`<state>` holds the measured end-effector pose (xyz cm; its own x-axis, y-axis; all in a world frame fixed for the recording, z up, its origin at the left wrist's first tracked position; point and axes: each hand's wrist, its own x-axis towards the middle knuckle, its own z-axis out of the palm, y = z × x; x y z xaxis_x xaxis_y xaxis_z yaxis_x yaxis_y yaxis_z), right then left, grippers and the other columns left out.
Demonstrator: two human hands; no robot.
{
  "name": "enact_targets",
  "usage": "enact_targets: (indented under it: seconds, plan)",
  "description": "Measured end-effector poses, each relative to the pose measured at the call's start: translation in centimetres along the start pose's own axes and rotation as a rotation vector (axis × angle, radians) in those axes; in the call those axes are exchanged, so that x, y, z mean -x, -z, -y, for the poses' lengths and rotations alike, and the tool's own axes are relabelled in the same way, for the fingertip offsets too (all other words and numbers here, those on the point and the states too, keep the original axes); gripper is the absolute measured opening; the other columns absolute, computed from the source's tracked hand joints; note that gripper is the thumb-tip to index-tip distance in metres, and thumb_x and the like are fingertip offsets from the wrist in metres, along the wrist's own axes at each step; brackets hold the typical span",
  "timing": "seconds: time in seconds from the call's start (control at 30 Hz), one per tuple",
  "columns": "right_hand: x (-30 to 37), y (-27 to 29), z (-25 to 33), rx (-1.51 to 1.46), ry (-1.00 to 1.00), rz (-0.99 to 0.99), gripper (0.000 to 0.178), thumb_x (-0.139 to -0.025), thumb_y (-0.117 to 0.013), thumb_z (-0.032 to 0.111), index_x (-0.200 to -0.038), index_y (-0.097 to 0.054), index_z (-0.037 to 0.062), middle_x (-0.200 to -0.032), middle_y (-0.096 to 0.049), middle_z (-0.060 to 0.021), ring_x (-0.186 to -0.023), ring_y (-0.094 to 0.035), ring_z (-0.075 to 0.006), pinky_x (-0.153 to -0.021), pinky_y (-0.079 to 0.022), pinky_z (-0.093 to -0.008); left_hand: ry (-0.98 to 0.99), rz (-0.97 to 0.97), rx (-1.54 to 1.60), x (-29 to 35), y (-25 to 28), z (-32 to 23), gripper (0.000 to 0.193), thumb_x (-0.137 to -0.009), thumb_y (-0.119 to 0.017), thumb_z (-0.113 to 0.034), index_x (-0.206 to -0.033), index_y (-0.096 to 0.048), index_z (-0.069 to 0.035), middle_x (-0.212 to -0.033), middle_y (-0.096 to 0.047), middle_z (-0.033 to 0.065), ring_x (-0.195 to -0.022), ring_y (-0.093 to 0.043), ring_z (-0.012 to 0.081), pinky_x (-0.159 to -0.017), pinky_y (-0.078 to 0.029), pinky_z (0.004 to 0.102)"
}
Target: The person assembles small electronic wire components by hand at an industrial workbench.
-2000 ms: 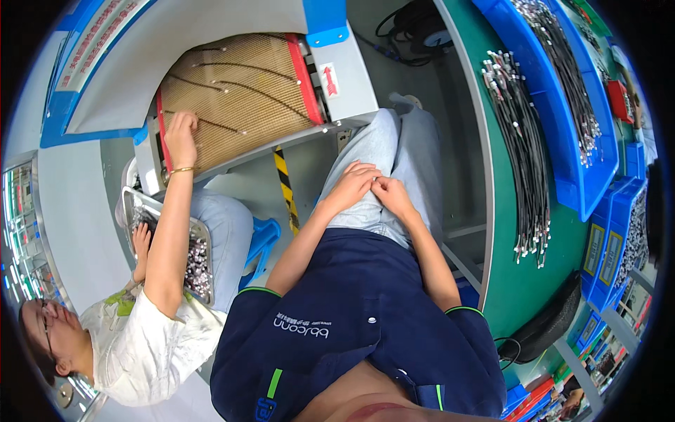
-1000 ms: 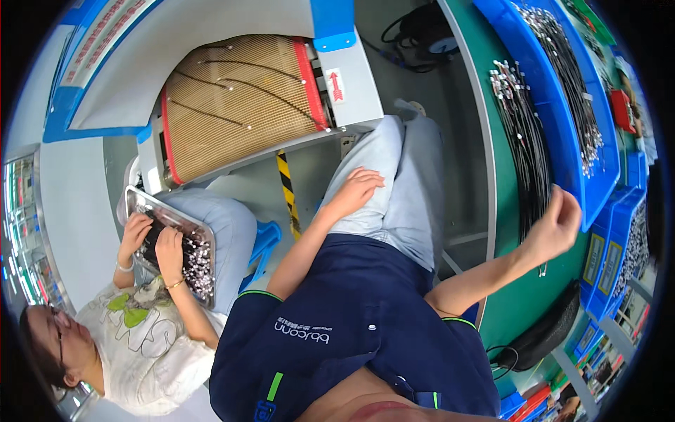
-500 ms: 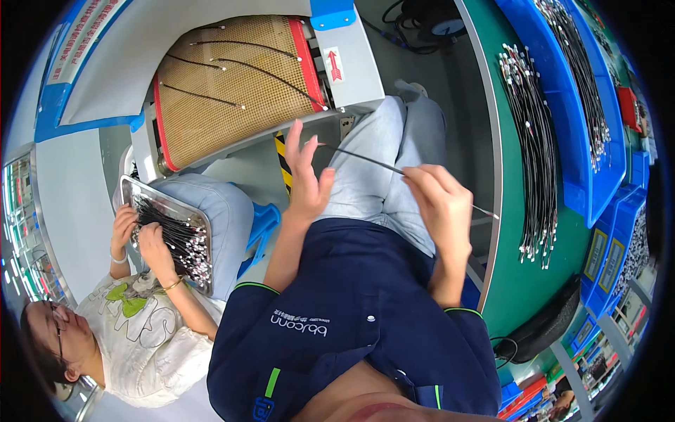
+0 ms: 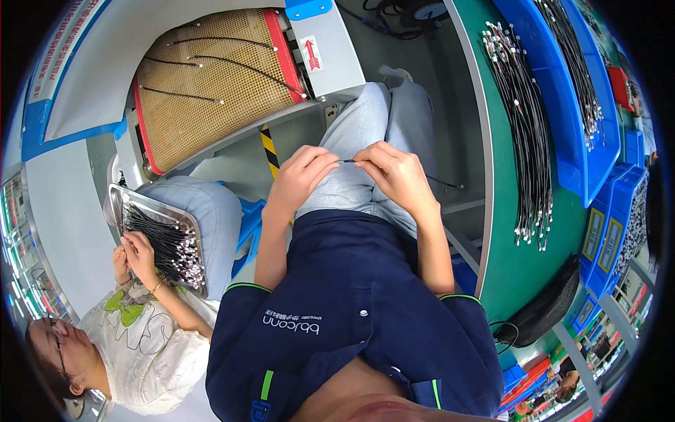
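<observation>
Over my lap, a thin black cable (image 4: 444, 183) is stretched between my two hands. My left hand (image 4: 302, 180) pinches it near one end, with the tip hidden behind the fingers. Just to the right, my right hand (image 4: 396, 177) is closed on the same cable, so only a short dark piece shows between the fingertips. The rest of the cable runs out past my right hand to a small connector on its free end.
Several black cables lie on the tan mesh conveyor belt (image 4: 232, 53) ahead to the left. A co-worker on the left handles cables over a metal tray (image 4: 202, 261). To the right, a cable bundle (image 4: 524, 133) lies on the green table (image 4: 503, 281), beside a blue bin (image 4: 562, 141).
My left hand has gone from spread fingers to a pinch on the cable. My right hand has moved left and up, close to it. The view has shifted slightly.
</observation>
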<state>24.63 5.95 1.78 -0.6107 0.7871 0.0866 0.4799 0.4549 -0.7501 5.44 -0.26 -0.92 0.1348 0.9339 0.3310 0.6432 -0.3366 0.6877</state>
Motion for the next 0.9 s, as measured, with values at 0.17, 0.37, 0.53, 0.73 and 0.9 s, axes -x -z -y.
enact_targets:
  seconds: [0.17, 0.37, 0.53, 0.73, 0.9]
  plan:
    - [0.2, -0.7, -0.9, -0.135, 0.08, -0.018, 0.01, -0.076, -0.067, 0.005, -0.086, -0.065, 0.0053, -0.08, -0.063, -0.0063, -0.066, -0.062, -0.0225, -0.058, -0.049, -0.0317, 0.033, 0.077, 0.011, 0.1, 0.1, 0.5, 0.015, -0.076, -0.067, -0.011, -0.088, -0.061, -0.004, -0.077, -0.059, 0.007, -0.069, -0.056, 0.0227, -0.061, -0.047, 0.0339]
    - [-0.1, -0.9, -0.6, -0.082, 0.168, -0.07, 0.011, -0.074, -0.064, 0.004, -0.084, -0.064, 0.0051, -0.082, -0.062, -0.0051, -0.076, -0.063, -0.0237, -0.062, -0.052, -0.0337, 0.118, 0.172, 0.131, 0.2, 0.0, 0.3, 0.013, -0.08, -0.063, -0.009, -0.09, -0.059, -0.003, -0.073, -0.057, 0.0084, -0.065, -0.056, 0.0233, -0.06, -0.047, 0.0342]
    - [-0.2, -1.5, -1.1, -0.099, 0.193, -0.142, 0.012, -0.072, -0.064, 0.002, -0.084, -0.063, 0.0049, -0.082, -0.062, -0.0054, -0.075, -0.063, -0.0233, -0.062, -0.052, -0.0333, 0.158, 0.245, 0.206, 0.1, -0.1, 0.1, 0.014, -0.081, -0.059, -0.003, -0.095, -0.06, 0.0, -0.072, -0.058, 0.0087, -0.062, -0.059, 0.0181, -0.058, -0.047, 0.029]
    - [-0.4, -0.9, -1.1, -0.11, 0.239, -0.111, 0.011, -0.073, -0.067, 0.002, -0.083, -0.064, 0.0042, -0.079, -0.062, -0.0057, -0.07, -0.063, -0.0214, -0.059, -0.051, -0.0315, 0.075, 0.18, 0.171, -0.3, -0.4, -0.1, 0.013, -0.08, -0.061, -0.005, -0.093, -0.061, -0.001, -0.071, -0.058, 0.0085, -0.062, -0.059, 0.0191, -0.058, -0.047, 0.0296]
    - [0.1, -0.7, -1.2, -0.183, 0.072, -0.031, 0.007, -0.076, -0.068, 0.003, -0.083, -0.065, 0.0031, -0.078, -0.063, -0.0068, -0.066, -0.061, -0.02, -0.058, -0.048, -0.0302, -0.108, 0.067, -0.074, -0.2, -0.7, 0.0, 0.015, -0.075, -0.07, -0.012, -0.084, -0.061, -0.003, -0.073, -0.059, 0.0067, -0.066, -0.059, 0.0222, -0.057, -0.048, 0.0329]
